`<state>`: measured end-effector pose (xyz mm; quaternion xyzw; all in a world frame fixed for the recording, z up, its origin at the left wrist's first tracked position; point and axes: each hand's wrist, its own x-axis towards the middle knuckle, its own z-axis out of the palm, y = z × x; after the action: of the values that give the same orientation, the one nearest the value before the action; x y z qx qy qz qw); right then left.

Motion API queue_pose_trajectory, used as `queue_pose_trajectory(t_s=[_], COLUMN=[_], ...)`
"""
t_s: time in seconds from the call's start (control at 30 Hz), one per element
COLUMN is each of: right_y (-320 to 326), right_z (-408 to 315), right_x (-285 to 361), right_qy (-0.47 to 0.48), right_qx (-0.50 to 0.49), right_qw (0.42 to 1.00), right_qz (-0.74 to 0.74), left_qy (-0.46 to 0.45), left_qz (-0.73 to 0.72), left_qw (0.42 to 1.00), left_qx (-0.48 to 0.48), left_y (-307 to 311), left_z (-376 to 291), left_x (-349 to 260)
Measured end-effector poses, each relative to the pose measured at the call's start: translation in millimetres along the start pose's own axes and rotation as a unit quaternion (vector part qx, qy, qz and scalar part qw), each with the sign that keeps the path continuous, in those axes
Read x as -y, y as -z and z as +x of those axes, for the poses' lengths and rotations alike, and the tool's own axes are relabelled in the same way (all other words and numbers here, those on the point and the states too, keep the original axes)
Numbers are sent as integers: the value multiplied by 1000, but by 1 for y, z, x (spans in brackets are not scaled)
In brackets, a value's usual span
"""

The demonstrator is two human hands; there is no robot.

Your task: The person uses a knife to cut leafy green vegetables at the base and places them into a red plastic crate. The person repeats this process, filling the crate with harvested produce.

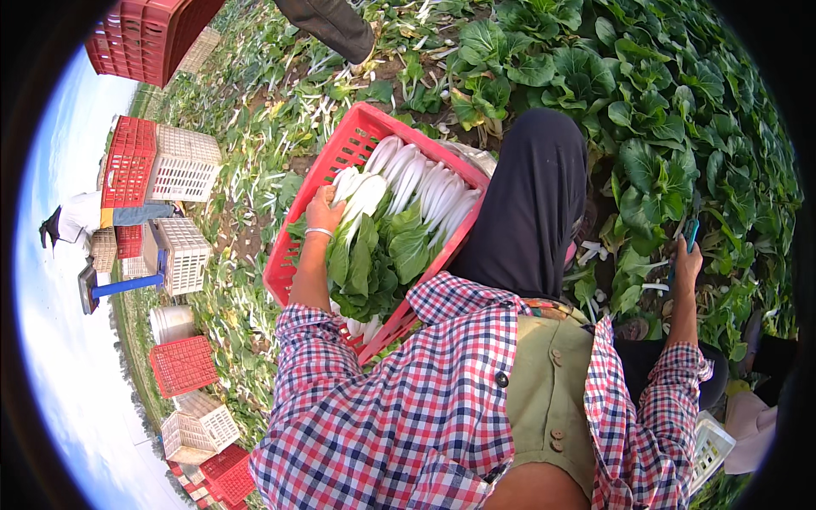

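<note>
My left hand [322, 209], with a band at the wrist, reaches into a red plastic crate [310, 171]. Its fingers are around the white stalks of a bok choy bunch [364, 196]. Beside that bunch lie rows of bok choy with white stalks [440, 191] toward the crate's far side and green leaves [373, 274] toward me. Off to the right, my right hand [686, 262] grips the teal handle of a knife [692, 233], low among the plants. The knife's blade points away from me, partly lost against the leaves of a standing bok choy [653, 185].
Uncut bok choy [707, 102] fills the right side. Trimmed leaves [255, 140] litter the ground at left. My bent knee [539, 185] rises beside the crate. Stacked crates [185, 162], a blue-columned scale [131, 285], a white bucket [172, 324] and a bending person [76, 220] stand farther left.
</note>
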<state>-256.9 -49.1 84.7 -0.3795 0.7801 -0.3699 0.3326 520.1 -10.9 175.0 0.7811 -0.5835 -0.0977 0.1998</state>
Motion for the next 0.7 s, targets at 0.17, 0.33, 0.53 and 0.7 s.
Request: queue_pose_trajectory(t_s=[0.17,0.33,0.53,0.7], right_y=[3,-1,-9,-11], right_z=[4,5,11,16], right_x=[-5,-9,-15,-17], right_qy=[0,18,22,54], right_qx=[-1,1,12,9], right_qw=[1000,1000,1000,998], right_qz=[-2,-7,-11,-30], left_qy=[25,34,-53,-117], left_qz=[-125,-229,-32,101], left_qw=[989,953,995,988], left_qx=[-76,-195,-73,-1], left_y=[19,72,138,18], left_z=[-9,-22,-41,-56], left_x=[-5,-35,-115,-115])
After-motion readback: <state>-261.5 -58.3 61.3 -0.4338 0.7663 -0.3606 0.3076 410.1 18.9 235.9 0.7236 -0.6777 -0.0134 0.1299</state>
